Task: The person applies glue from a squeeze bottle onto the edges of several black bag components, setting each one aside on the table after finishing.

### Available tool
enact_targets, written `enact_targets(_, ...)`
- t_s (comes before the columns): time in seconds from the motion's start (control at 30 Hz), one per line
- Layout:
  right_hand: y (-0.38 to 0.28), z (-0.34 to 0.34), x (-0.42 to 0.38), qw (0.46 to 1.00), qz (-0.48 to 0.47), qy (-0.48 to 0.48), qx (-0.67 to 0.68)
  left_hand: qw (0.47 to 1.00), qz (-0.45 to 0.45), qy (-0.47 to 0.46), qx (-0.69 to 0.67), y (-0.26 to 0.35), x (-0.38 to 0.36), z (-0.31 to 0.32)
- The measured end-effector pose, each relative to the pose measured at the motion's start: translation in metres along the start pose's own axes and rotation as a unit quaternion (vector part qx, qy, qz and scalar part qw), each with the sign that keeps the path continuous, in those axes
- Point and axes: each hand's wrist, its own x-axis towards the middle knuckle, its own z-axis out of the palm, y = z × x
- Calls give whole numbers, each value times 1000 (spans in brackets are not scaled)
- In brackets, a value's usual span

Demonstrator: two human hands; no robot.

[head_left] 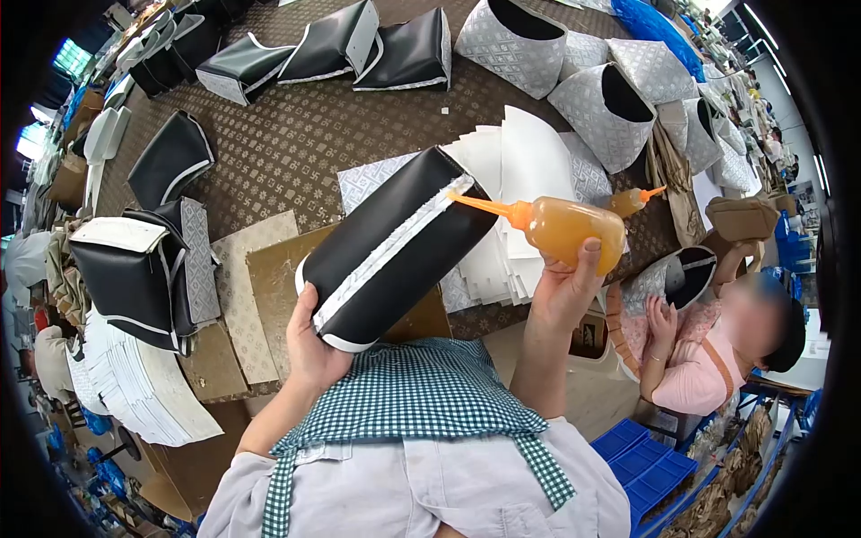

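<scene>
My left hand grips the lower end of a black leather-like bag body, tilted up to the right in front of my apron. A whitish strip runs lengthwise along it, and the near end has white edging. In my right hand is a squeeze bottle of amber liquid, held sideways with its orange nozzle pointing left. The nozzle tip is right at the upper end of the whitish strip. Fingers wrap the bottle from below, with the thumb against its near side.
Black bag pieces and silver-grey patterned ones lie across the brown table. White sheets fan out behind the bottle, near a second amber bottle. A stack of strips sits left. At right, a co-worker handles a patterned piece.
</scene>
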Motion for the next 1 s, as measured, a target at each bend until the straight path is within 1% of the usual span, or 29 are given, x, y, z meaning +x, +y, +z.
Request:
enact_targets(0.27, 0, 10, -14, 1000, 23, -13, 7, 1000, -1, -15, -3, 0, 1, 3)
enact_targets(0.47, 2, 11, -23, 999, 38, -8, 9, 1000, 5, -1, -4, -1, 1, 14)
enact_targets(0.53, 1, 16, -27, 999, 43, -26, 13, 1000, -11, -3, -23, -1, 2, 14)
enact_targets(0.67, -3, 28, -39, 998, 44, -44, 0, 1000, -10, -9, -15, -3, 3, 19)
enact_targets(0.77, -2, 25, -46, 995, 74, -73, 7, 1000, 4, -4, -6, -4, 4, 23)
enact_targets(0.87, 1, 32, -56, 993, 86, -76, 18, 1000, -1, -22, -8, -4, 6, 24)
enact_targets(0.97, 3, 31, -59, 991, 82, -106, 1, 1000, 3, -20, 4, -4, 6, 27)
enact_targets(1.0, 3, 31, -57, 992, 77, -101, 3, 1000, 4, -15, 4, -3, 6, 28)
